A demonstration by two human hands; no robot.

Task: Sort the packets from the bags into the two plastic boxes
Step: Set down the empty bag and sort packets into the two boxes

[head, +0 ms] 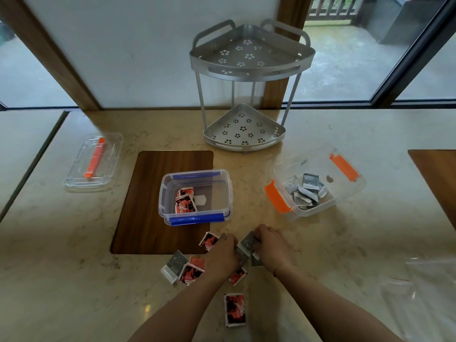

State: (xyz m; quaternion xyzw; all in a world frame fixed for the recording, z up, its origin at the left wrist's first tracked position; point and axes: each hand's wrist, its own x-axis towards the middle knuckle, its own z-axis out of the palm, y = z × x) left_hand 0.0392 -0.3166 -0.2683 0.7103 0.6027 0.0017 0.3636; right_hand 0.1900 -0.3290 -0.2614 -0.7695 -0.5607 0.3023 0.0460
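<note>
A blue-clipped clear box (228, 191) holds a few red packets (185, 201). To its right, an orange-clipped clear box (345, 191) holds several grey packets (306, 191). Loose packets lie near the table's front: a red packet (208, 240), a grey one (174, 266), a red pair (191, 271), and another red one (235, 309). My left hand (222, 255) rests over the pile, fingers closed on a small packet edge. My right hand (270, 245) pinches a grey packet (248, 243) beside it.
A wooden mat (145, 206) lies under the blue box. A clear lid with an orange clip (95, 164) sits far left. A metal two-tier corner rack (246, 95) stands at the back. An empty plastic bag (424, 292) lies front right.
</note>
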